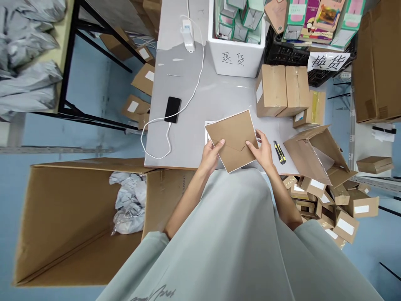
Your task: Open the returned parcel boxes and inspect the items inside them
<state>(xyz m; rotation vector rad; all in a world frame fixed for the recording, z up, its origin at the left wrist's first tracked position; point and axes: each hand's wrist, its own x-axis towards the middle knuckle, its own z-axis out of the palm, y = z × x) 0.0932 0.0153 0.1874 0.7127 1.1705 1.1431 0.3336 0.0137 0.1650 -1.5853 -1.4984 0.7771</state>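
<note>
Between my two hands is a flat, square brown cardboard panel [232, 133] with thin white edges and a dark angled cut line across its face. My left hand [212, 155] grips its lower left edge, thumb on top and fingers underneath. On the opposite edge, my right hand [262, 149] holds it the same way, with the thumb pressed on the face. The panel is tilted over the front edge of the grey table [184, 144]. Part of a white-edged item [207, 134] shows behind its left corner, mostly hidden. A yellow and black box cutter [279, 152] lies right of my right hand.
A black phone [173, 109] with a white cable lies at left. Behind stand a white foam bin [236, 58] and a black crate [282, 52] of boxes. Cartons [272, 92] and an open box [308, 156] sit right. A large open carton [72, 217] stands lower left.
</note>
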